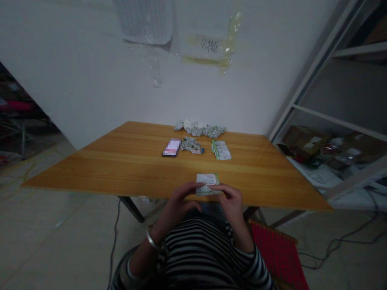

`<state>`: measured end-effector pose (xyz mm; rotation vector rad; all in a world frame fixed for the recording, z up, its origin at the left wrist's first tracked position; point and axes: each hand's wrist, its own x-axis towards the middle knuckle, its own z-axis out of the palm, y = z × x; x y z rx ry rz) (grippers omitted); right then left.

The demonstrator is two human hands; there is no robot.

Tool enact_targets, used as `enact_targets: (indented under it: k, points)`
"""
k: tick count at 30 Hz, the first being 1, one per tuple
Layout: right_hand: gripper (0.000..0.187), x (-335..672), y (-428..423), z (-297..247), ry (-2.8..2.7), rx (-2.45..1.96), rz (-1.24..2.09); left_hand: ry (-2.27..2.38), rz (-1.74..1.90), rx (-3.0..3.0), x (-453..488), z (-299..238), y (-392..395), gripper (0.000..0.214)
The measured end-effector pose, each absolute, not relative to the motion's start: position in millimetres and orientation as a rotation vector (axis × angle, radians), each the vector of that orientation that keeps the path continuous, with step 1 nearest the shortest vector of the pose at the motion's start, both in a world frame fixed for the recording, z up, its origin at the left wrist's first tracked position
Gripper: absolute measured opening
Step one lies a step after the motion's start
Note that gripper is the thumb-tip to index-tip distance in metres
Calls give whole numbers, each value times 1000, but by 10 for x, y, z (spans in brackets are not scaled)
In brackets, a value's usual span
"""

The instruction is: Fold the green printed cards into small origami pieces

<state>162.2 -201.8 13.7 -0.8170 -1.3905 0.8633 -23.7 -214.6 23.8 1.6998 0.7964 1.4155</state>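
A small folded printed leaflet, white with green edges, is at the front edge of the wooden table. My left hand rests its fingertips on the leaflet's left side, with the thumb held apart below. On the right side, my right hand grips the leaflet between its fingers and thumb, though the thumb is partly hidden. Farther back to the right lies another folded leaflet, also white and green. Crumpled printed paper lies near the table's middle.
Left of the crumpled paper is a phone with its screen blurred. More crumpled wrappings lie against the wall. A shelf with cardboard boxes stands on the right, a red woven chair is beside me, and cables cross the floor.
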Motion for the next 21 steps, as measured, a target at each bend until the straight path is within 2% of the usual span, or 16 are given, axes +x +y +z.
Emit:
enact_targets:
  k: [3,11,18,21]
  points:
    - [15,1596,-2046,149,-1334,-848,868,1059,1587,1868,-248,203,-2153,16]
    - [4,1449,-2085,179,-1268,-837,772,1113,1770,1407,-69,225,-2209,6]
    - [41,1245,-2159,168,-1058,-936,773,1183,1790,1099,-19,234,-2238,6]
    - [45,1217,-2175,192,-1039,-974,823,1179,1786,1053,0,256,-2264,9]
